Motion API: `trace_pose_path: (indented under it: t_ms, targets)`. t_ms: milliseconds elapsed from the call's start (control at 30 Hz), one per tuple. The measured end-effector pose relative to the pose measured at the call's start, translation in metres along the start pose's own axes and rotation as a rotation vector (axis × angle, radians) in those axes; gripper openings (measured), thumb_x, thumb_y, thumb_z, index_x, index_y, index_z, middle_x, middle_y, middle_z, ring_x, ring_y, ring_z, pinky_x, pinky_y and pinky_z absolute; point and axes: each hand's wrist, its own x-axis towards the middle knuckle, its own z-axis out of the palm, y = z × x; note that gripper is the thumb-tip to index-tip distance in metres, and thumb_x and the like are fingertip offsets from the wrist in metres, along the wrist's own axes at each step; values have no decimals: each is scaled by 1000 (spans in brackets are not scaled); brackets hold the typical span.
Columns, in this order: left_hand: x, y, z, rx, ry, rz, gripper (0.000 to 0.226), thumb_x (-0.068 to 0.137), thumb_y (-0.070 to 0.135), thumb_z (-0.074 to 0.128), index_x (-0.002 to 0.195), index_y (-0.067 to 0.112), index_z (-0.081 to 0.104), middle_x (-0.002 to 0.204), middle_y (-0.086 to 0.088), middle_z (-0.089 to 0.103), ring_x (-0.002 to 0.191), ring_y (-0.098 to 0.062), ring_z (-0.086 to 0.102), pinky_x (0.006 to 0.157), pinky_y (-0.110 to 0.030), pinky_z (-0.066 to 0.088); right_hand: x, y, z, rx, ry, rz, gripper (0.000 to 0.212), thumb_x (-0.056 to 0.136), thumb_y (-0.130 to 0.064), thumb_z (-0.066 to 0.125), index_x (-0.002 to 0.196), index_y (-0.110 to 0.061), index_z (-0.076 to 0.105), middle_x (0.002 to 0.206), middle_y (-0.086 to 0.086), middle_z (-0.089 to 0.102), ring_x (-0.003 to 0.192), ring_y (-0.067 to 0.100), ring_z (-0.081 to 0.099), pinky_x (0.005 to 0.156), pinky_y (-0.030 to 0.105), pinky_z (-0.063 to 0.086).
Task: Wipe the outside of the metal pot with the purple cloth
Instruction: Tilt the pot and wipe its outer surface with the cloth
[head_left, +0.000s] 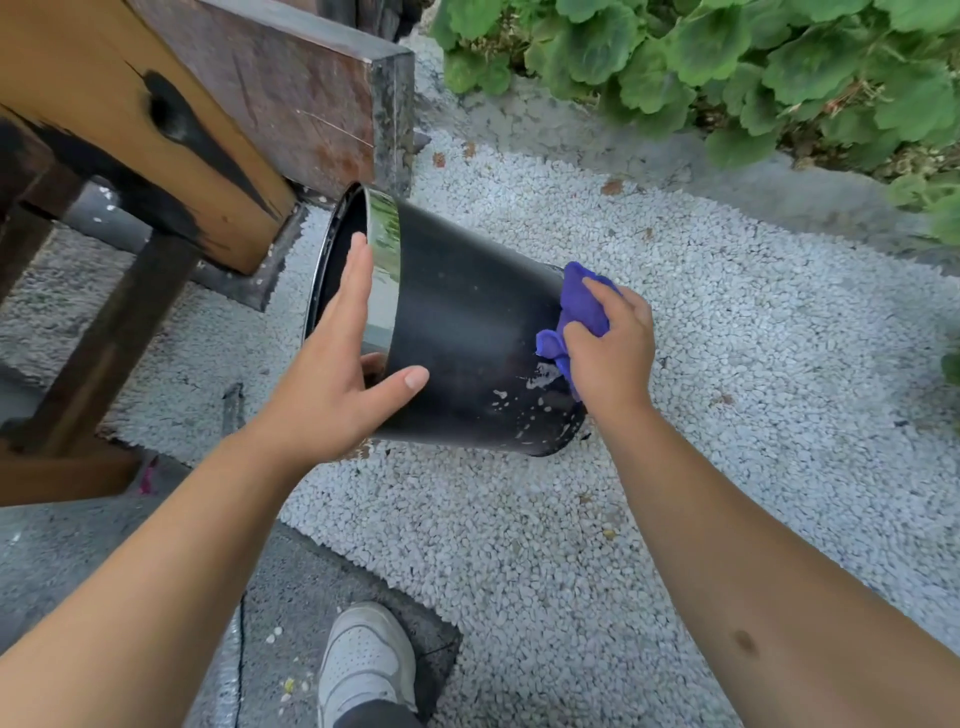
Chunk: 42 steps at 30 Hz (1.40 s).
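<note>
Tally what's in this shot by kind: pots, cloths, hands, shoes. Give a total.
Metal pot: 1
Purple cloth: 1
Hands: 2, the left hand and the right hand
White shoe: 1
Total: 5

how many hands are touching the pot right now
2. The left hand rests on the metal pot near its rim; the right hand presses the purple cloth against its base end.
</note>
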Motion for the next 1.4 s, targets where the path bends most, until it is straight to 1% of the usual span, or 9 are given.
trace_pose_path:
  t_ms: [200, 367, 467, 600, 733, 933, 1100, 1233, 1400]
  targets:
    - [26, 10, -4, 115, 65, -43, 79, 88, 65, 44, 155, 33, 18, 161, 20, -10, 132, 29, -6, 86, 7, 28, 15, -16, -4, -13, -48, -5, 50, 80, -8, 58, 128, -24, 60, 125, -7, 44, 101, 4, 50, 74, -5, 30]
    - [35, 11, -1, 156, 114, -80, 77, 89, 66, 36, 155, 29, 22, 159, 23, -1, 146, 9, -4, 103, -2, 21, 6, -46, -2, 95, 82, 4, 47, 80, -6, 58, 124, -22, 63, 127, -5, 50, 102, 1, 54, 78, -4, 33]
    - [37, 11, -1, 143, 166, -97, 76, 90, 63, 32, 154, 22, 26, 161, 13, 6, 149, -1, 4, 116, -21, 11, -20, -85, 11, 106, 57, -239, 50, 72, -12, 56, 120, -24, 65, 125, -6, 50, 102, -8, 48, 86, -3, 30]
    - [42, 12, -4, 8, 229, -139, 80, 90, 62, 28, 151, 11, 32, 163, -5, 13, 149, -7, 11, 122, -28, 10, -73, -106, 41, -38, -88, -544, 51, 72, -24, 55, 121, -23, 66, 135, 6, 50, 116, 24, 52, 99, 31, 42]
    - [35, 10, -3, 53, 204, -119, 76, 93, 60, 27, 153, 12, 29, 164, -3, 11, 149, -3, 9, 118, -14, 8, -79, -79, 49, -74, -32, -598, 45, 74, -18, 61, 119, -14, 69, 135, 17, 51, 114, 37, 54, 98, 42, 46]
    - [33, 7, -8, 89, 191, -167, 73, 93, 62, 27, 155, 25, 23, 163, 10, 8, 142, 9, 1, 107, 2, 1, -46, -27, 28, -148, 40, -350, 47, 74, -18, 57, 120, -20, 68, 140, 8, 47, 124, 25, 50, 100, 41, 46]
    - [39, 15, -3, 64, 181, -170, 66, 95, 48, 41, 155, 27, 24, 163, 13, 7, 149, -2, 0, 92, 11, 9, -31, 7, 8, -211, 52, -287, 48, 78, -7, 58, 125, -17, 64, 142, 7, 44, 126, 21, 47, 103, 39, 44]
    - [39, 17, 1, 68, 173, -172, 70, 93, 53, 40, 155, 29, 21, 163, 16, 5, 148, 3, -1, 105, -5, 4, -24, 11, 0, -252, 20, -286, 48, 78, -4, 60, 125, -15, 63, 141, 7, 42, 126, 22, 47, 104, 33, 41]
    - [47, 19, 2, 65, 177, -193, 76, 91, 62, 35, 156, 27, 20, 164, 13, 4, 149, -2, -1, 113, -21, 4, -15, -22, -5, -79, 44, -167, 46, 80, -11, 56, 124, -20, 64, 140, -3, 44, 115, -2, 41, 94, -1, 22]
